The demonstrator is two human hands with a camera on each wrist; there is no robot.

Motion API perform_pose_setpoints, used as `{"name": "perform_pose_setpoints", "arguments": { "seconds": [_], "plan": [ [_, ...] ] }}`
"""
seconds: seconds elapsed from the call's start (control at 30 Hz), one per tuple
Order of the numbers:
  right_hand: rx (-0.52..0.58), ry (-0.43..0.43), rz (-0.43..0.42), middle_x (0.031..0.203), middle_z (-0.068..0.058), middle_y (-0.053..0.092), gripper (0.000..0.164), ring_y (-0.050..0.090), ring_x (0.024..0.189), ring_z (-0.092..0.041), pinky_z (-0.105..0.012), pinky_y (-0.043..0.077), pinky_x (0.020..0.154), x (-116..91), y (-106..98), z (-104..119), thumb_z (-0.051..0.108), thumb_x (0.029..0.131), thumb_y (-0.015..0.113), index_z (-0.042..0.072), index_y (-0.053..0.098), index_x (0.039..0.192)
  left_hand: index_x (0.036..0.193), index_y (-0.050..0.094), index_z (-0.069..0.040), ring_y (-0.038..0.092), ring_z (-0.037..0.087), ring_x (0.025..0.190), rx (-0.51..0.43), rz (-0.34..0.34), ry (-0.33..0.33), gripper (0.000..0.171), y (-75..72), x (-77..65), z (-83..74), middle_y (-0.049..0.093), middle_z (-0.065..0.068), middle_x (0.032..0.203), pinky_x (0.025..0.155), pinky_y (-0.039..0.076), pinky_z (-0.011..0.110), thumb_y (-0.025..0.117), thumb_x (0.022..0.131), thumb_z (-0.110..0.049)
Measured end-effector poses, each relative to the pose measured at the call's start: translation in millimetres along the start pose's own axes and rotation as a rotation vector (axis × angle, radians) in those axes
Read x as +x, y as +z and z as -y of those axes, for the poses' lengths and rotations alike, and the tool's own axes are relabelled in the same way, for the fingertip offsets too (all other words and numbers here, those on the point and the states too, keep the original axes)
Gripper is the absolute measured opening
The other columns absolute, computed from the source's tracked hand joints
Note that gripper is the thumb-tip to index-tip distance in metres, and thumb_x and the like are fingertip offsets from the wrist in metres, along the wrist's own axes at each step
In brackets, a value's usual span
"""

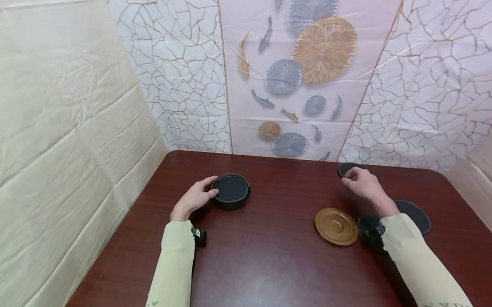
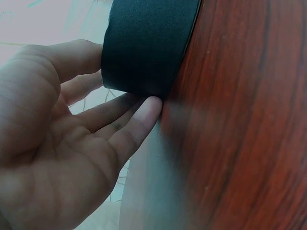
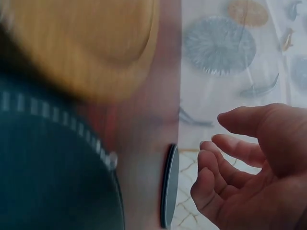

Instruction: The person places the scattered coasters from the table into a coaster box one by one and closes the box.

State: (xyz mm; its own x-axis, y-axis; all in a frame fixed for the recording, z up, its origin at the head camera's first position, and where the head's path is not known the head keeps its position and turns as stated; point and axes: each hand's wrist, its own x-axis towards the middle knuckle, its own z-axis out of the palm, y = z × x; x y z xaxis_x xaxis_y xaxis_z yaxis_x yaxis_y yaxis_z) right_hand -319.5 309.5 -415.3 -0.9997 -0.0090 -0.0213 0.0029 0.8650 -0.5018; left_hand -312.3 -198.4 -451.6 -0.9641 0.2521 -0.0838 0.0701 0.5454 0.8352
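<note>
My left hand [image 1: 194, 199] holds the left side of a round black holder [image 2: 148, 45], thumb and fingers on either side of its wall. In the head view, a flat black disc [image 1: 232, 188] sits inside that holder's rim. My right hand [image 1: 363, 184], fingers loosely curled with nothing between them, hovers over the right part of the table. Just beyond its fingertips is a small round black coaster [image 1: 347, 167], partly hidden by the hand; the right wrist view shows this coaster [image 3: 171, 187] edge-on beside the fingers.
A brown round wooden coaster [image 1: 336, 226] with concentric rings lies nearer me. Beside it a dark disc [image 1: 369, 234], toothed-edged in the right wrist view, lies partly under the right forearm. Another black disc [image 1: 416, 216] is farther right. Patterned cloth hangs behind the table [image 1: 272, 263].
</note>
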Motion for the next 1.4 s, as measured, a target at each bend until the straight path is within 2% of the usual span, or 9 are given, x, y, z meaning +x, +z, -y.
{"name": "perform_pose_setpoints", "arguments": {
  "seconds": [0.27,0.5,0.7,0.8,1.03,1.17,1.27,1.4],
  "plan": [
    [-0.048,0.016,-0.005,0.110,-0.028,0.062,0.035,0.059,0.093,-0.038,-0.043,0.047,0.071,5,-10,-29,0.026,0.098,0.055,-0.004,0.056,0.116,0.151,0.040,-0.020,0.035,0.028,0.143,-0.002,0.000,-0.018,0.054,2.5,-0.6,-1.8,0.039,0.012,0.155,0.113,0.033,0.047,0.056,0.100,-0.023],
    [0.018,0.105,0.018,0.096,-0.022,0.063,0.043,0.063,0.075,-0.025,-0.032,0.052,0.059,10,-12,-45,0.026,0.099,0.053,-0.008,0.051,0.126,0.152,0.039,-0.017,0.030,0.029,0.147,-0.017,0.007,-0.014,0.055,1.1,-1.0,-3.2,0.038,0.012,0.156,0.115,0.031,0.048,0.056,0.100,-0.022],
    [0.079,0.145,-0.028,0.086,-0.019,0.066,0.046,0.064,0.072,-0.022,-0.033,0.055,0.058,15,-9,-55,0.031,0.097,0.058,-0.008,0.052,0.121,0.152,0.038,-0.018,0.029,0.029,0.147,-0.018,0.002,-0.011,0.055,-0.1,-1.0,-2.8,0.038,0.012,0.156,0.116,0.030,0.049,0.056,0.100,-0.022],
    [0.111,0.170,-0.046,0.086,-0.020,0.069,0.047,0.065,0.070,-0.022,-0.035,0.056,0.058,16,-10,-60,0.031,0.096,0.060,-0.008,0.051,0.120,0.152,0.037,-0.020,0.027,0.028,0.148,-0.022,0.010,-0.025,0.056,0.3,-2.0,-2.4,0.036,0.011,0.157,0.116,0.030,0.048,0.056,0.100,-0.024],
    [0.125,0.223,-0.087,0.084,-0.021,0.067,0.064,0.066,0.064,-0.020,-0.036,0.057,0.056,17,-13,-66,0.036,0.098,0.057,-0.013,0.037,0.133,0.153,0.037,-0.020,0.029,0.028,0.148,-0.037,0.009,-0.021,0.056,0.5,-1.4,-3.8,0.038,0.010,0.156,0.116,0.030,0.048,0.057,0.100,-0.024],
    [0.120,0.236,-0.084,0.080,-0.017,0.067,0.065,0.065,0.061,-0.019,-0.035,0.056,0.055,18,-10,-64,0.034,0.097,0.056,-0.014,0.034,0.135,0.152,0.038,-0.020,0.029,0.028,0.147,-0.034,0.003,-0.024,0.056,-0.5,-1.6,-3.9,0.038,0.010,0.156,0.116,0.030,0.048,0.057,0.100,-0.023],
    [0.107,0.239,-0.046,0.080,-0.015,0.067,0.061,0.064,0.062,-0.018,-0.034,0.055,0.056,18,-7,-63,0.033,0.098,0.055,-0.015,0.037,0.131,0.152,0.037,-0.020,0.029,0.028,0.147,-0.029,0.005,-0.029,0.056,-0.9,-2.4,-3.5,0.038,0.010,0.156,0.116,0.030,0.049,0.056,0.100,-0.023],
    [0.094,0.228,0.022,0.078,-0.012,0.065,0.049,0.063,0.063,-0.019,-0.033,0.054,0.057,19,-5,-61,0.034,0.098,0.054,-0.012,0.050,0.114,0.153,0.037,-0.020,0.029,0.029,0.148,-0.018,-0.001,-0.032,0.056,-1.5,-3.4,-3.4,0.037,0.010,0.156,0.116,0.030,0.049,0.056,0.100,-0.024]
  ]
}}
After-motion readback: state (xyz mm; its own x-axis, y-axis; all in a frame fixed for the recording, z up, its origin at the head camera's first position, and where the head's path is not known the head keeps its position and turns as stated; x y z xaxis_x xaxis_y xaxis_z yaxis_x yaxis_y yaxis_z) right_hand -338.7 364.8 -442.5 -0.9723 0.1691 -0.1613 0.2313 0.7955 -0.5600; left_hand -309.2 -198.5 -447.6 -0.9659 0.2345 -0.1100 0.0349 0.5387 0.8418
